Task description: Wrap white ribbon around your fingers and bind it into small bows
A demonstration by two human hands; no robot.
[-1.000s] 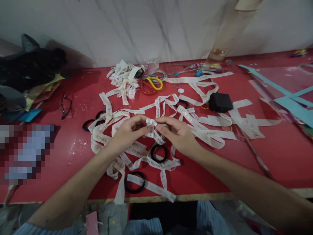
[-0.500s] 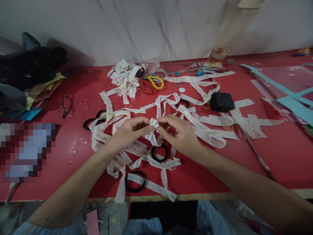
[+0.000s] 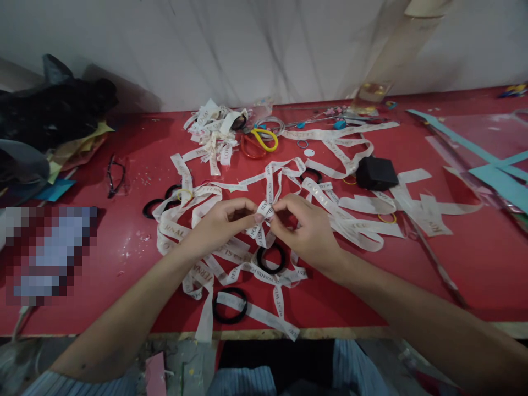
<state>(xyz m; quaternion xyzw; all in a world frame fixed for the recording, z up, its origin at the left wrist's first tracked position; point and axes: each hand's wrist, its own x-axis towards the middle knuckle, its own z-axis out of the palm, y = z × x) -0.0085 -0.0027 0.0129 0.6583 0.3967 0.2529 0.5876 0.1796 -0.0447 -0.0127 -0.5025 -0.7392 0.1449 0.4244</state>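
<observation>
From where I stand, the fingers of both hands are closed in a pinch, thumb against forefinger, on one printed white ribbon (image 3: pixel 265 210): the left hand (image 3: pixel 223 224) grips one side of a small folded loop, the right hand (image 3: pixel 308 226) the other, tips nearly meeting. The ribbon is up in front of the person, over the middle of the tabletop (image 3: pixel 338 300), its short ends hanging below the fingertips. It looks feather-light and limp, probably a little slick, so I'd expect it to slide or twist if held loosely; it shouldn't break, though it may crease. Flat pads right beside the fold seem the best hold. Just below sits a black ring (image 3: pixel 282 258); around it sprawl loose ribbon strips (image 3: pixel 361 226), with a black box (image 3: pixel 376 173) farther right and yellow-handled scissors (image 3: pixel 275 142) behind.
</observation>
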